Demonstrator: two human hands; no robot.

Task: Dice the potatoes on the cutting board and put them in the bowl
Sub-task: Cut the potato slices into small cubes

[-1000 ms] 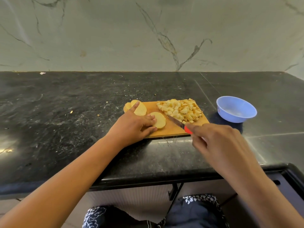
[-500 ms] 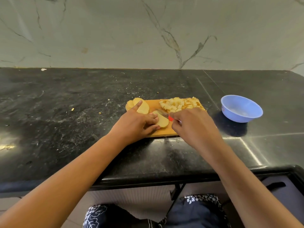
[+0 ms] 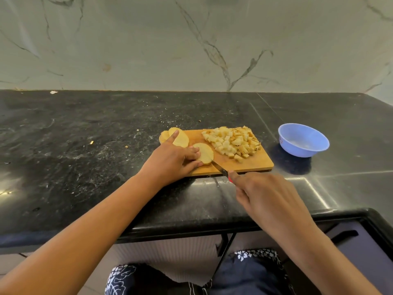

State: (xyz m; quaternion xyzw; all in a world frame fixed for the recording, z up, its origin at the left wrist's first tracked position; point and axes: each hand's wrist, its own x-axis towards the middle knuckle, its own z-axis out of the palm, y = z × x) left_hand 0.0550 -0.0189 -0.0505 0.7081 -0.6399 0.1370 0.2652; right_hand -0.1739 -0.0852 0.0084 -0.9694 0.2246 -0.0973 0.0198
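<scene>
A wooden cutting board (image 3: 253, 162) lies on the black counter. A heap of diced potato (image 3: 232, 142) covers its far right part. Several potato slices (image 3: 179, 138) are stacked at its far left corner. One flat potato slice (image 3: 205, 153) lies near the board's middle, and my left hand (image 3: 172, 161) holds it down with curled fingertips, index finger pointing toward the stack. My right hand (image 3: 265, 196) grips a red-handled knife (image 3: 220, 169) just off the board's near edge, its blade tip at the slice's near side. The blue bowl (image 3: 303, 142) stands to the right of the board.
The black stone counter (image 3: 85, 156) carries small potato crumbs to the left of the board. A marble wall rises behind it. The counter's front edge runs just below my hands, with my patterned lap beneath.
My right hand has pulled back toward me from over the slice, drawing the knife to the board's near edge. My left hand has stayed on the slice.
</scene>
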